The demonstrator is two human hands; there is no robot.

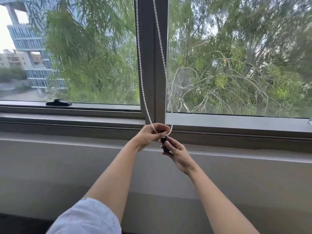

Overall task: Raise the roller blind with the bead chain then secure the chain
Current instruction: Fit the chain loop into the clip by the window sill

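Note:
A white bead chain (141, 76) hangs in a long loop in front of the grey window mullion (152, 61), both strands running up out of the frame. My left hand (149, 135) pinches the bottom of the loop just above the sill. Right below it, my right hand (177, 153) grips a small dark chain holder (164, 144), which touches the lowest beads. The roller blind itself is out of view, and both panes are uncovered.
A black window handle (58, 103) lies on the lower frame of the left pane. A grey sill ledge (67, 119) runs the full width, with a plain grey wall (59, 166) under it. Trees and a building show through the glass.

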